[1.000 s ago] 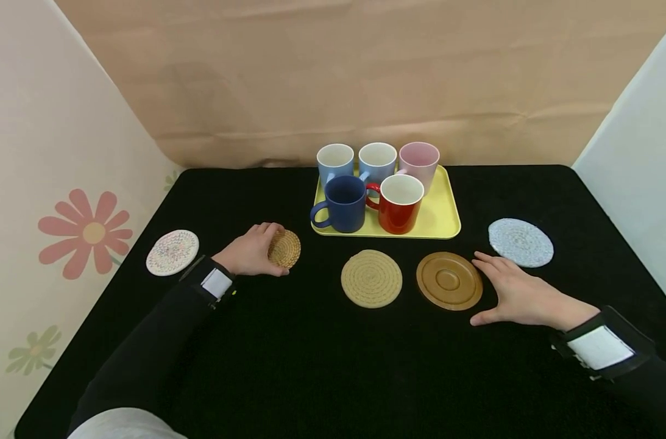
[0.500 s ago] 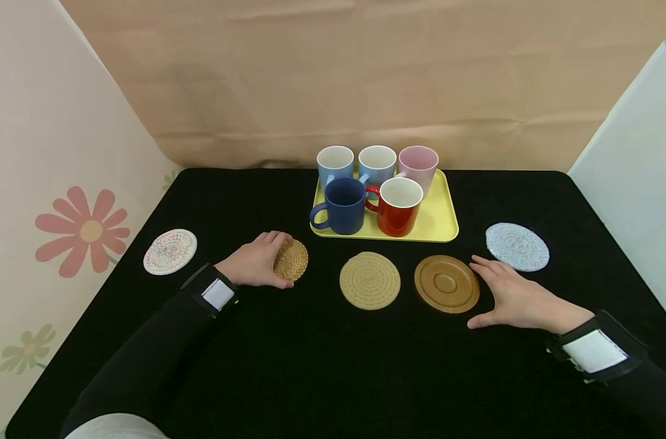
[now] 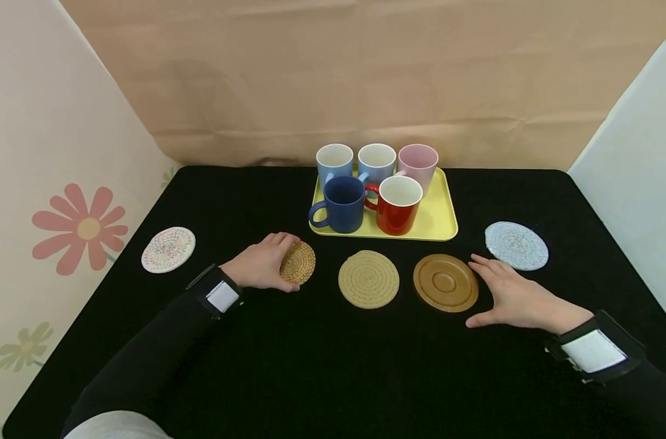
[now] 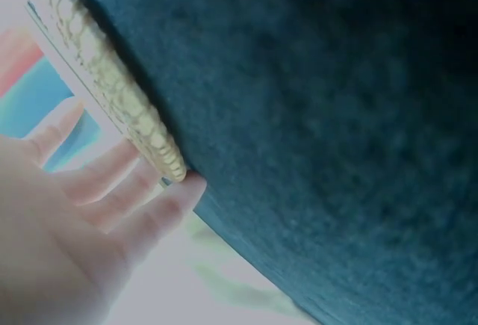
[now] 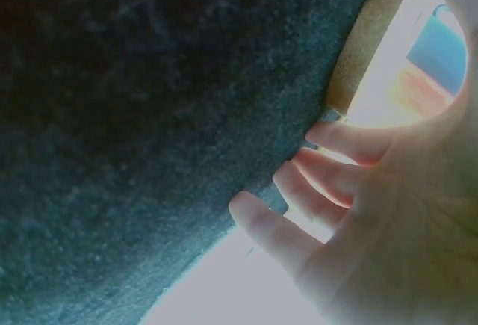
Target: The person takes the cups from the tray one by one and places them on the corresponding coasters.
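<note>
My left hand grips a small round woven straw coaster by its left side, thumb at the near edge and fingers at the far edge. The left wrist view shows that coaster's thick braided edge lying low over the black cloth, fingertips along it. Spread beside a brown wooden saucer, my right hand has its fingers and thumb apart and holds nothing. In the right wrist view its fingertips come down at the cloth, close to the saucer's edge. A pale yellow-green coiled coaster lies between the straw coaster and the saucer.
Behind them a yellow tray bears several mugs, with a navy mug and a red mug in front. A speckled white coaster lies far left, a pale blue one at right. Brown paper hangs behind.
My left hand has slid the straw coaster to the right and slightly nearer me, toward the yellow-green coaster. The right hand has stayed beside the saucer.
</note>
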`<state>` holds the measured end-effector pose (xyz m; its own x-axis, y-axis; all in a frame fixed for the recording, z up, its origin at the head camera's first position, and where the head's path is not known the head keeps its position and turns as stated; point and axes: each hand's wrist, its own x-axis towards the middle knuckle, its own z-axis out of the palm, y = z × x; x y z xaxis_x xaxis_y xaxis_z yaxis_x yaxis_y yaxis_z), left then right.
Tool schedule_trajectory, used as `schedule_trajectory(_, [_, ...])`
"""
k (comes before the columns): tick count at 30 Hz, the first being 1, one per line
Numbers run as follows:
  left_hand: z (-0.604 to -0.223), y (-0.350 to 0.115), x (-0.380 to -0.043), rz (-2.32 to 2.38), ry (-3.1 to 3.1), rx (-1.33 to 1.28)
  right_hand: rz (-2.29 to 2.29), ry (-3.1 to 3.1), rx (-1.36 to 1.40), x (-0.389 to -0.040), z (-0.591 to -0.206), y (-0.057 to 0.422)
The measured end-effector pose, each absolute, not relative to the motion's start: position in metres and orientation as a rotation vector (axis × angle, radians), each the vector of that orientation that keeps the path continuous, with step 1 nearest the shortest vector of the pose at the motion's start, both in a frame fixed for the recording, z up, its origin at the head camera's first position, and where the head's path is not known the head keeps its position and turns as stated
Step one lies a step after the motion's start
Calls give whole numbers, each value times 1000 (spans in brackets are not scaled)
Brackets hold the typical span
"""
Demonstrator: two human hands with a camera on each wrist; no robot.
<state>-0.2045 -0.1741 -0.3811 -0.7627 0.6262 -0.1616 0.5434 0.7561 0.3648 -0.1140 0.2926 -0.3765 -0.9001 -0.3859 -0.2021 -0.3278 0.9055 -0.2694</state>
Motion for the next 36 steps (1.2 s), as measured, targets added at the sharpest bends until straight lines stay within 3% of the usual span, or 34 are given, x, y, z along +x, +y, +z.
schedule_trajectory(36, [-378,-161,-180,415,2649,1003,-341,2806,-543,-115,-377,294])
